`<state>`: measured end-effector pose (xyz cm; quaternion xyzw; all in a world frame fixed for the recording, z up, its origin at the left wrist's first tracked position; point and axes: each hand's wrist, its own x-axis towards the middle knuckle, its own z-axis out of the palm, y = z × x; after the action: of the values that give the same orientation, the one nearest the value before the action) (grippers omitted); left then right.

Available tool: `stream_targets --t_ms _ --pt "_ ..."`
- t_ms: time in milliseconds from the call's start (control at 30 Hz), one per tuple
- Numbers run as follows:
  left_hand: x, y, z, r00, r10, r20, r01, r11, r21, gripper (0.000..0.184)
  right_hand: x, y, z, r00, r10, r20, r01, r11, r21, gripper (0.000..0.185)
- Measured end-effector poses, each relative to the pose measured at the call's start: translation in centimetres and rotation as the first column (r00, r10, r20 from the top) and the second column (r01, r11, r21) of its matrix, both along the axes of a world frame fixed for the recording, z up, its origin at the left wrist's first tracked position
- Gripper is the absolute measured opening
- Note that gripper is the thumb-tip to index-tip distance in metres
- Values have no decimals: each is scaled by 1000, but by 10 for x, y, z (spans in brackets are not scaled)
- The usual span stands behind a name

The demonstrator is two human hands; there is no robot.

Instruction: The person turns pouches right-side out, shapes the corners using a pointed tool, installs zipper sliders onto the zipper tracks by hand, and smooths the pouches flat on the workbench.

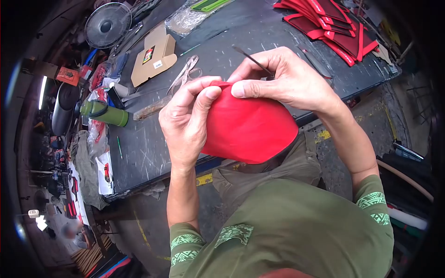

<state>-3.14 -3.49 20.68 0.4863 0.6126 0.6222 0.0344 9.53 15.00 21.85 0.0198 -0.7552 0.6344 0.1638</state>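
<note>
Both hands pinch the top edge of a red fabric piece [250, 127], which hangs down over my lap at the table's front edge. My left hand [187, 118] is closed, with thumb and forefinger gripping the fabric's upper left corner. Just beside it, my right hand [282, 81] presses the same edge between thumb and fingers. A thin dark pointed tool [250, 59] also sticks out from the right hand's fingers, angled up to the left; its exact kind is hidden by the hand.
On the dark table [143, 153] lie a cardboard box [155, 55], scissors [185, 74], a wooden stick [150, 109] and a green bottle [104, 113]. Red fabric pouches [331, 28] are piled at the far right. A fan [107, 25] stands far left. Another person [81, 236] is at lower left.
</note>
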Motion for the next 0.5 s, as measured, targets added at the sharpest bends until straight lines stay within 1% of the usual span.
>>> stream_targets --t_ms 67,100,200,233,333,367,467,500 --pt "3 0 -3 999 20 -48 -22 999 -44 18 5 -3 -3 998 -52 -40 54 997 51 20" --pt "5 1 -5 999 16 -40 -18 999 -47 18 8 -6 -6 998 -56 -32 58 997 49 20" --pt "14 0 -7 998 50 41 -43 986 -159 18 14 -14 -18 975 -173 -139 193 971 143 17" --pt "15 0 -9 998 50 46 -42 986 -164 18 15 -15 -21 976 -175 -133 193 971 139 17" --pt "17 2 -15 999 30 -23 -33 992 -123 18 19 -14 -26 968 -189 -168 211 970 125 17" --pt "17 2 -16 999 29 -16 -31 991 -127 18 20 -13 -27 968 -190 -161 211 970 123 17" --pt "21 1 -21 985 51 -162 -75 986 -149 20 25 -7 -28 997 -70 12 70 997 43 14" --pt "24 2 -23 988 50 -147 -74 985 -158 20 25 -7 -32 997 -69 28 68 997 37 14"
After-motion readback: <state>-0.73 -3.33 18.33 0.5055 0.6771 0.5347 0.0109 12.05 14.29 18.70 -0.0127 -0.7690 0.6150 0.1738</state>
